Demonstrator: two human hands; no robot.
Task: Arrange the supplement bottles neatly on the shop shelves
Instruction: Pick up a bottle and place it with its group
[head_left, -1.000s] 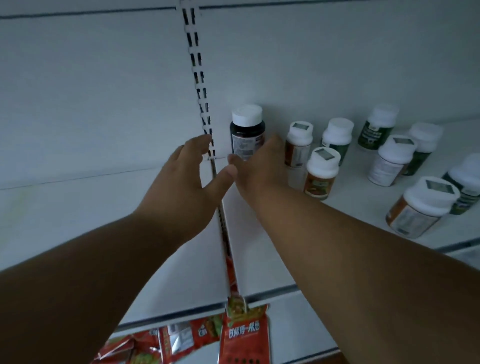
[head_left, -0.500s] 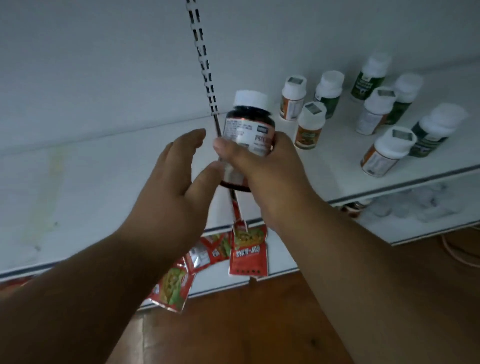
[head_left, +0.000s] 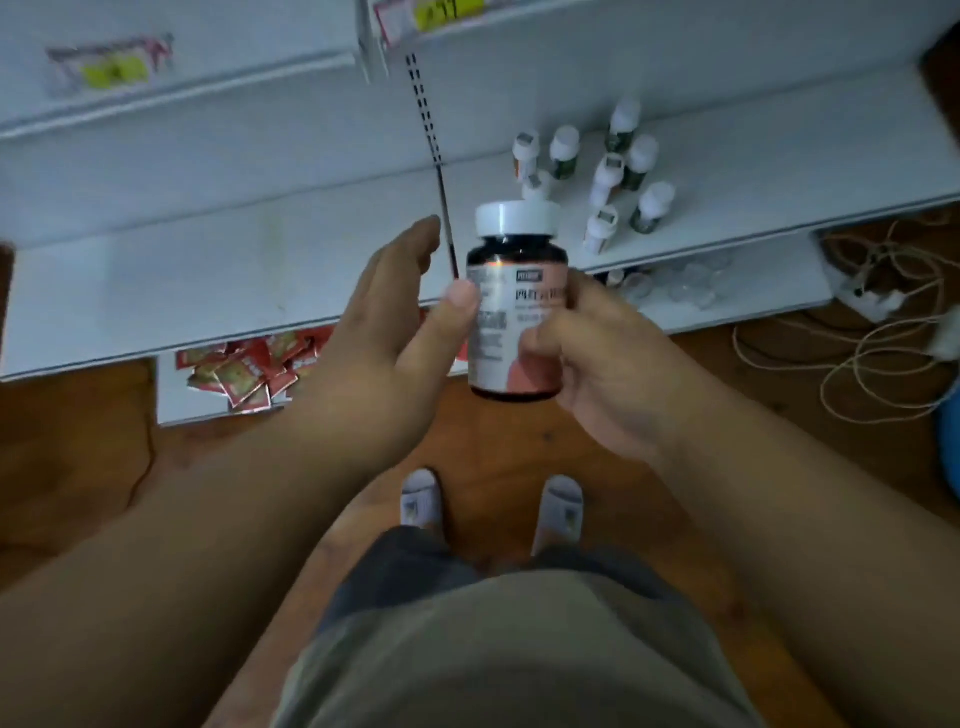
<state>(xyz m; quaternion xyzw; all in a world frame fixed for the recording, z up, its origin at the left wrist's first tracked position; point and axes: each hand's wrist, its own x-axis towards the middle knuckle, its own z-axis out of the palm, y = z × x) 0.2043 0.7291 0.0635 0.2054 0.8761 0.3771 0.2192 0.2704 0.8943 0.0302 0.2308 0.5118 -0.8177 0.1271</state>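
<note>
Your shelf on the far right carries a loose cluster of white-capped bottles, none lined up, so by my reading the arranging is barely begun. The dark bottle is off the shelf, upright in the air in front of you, near the shelf's left end. Your right hand wraps its fingers round the label and grips it. Your left hand is spread open, its thumb tip touching the bottle's left side.
</note>
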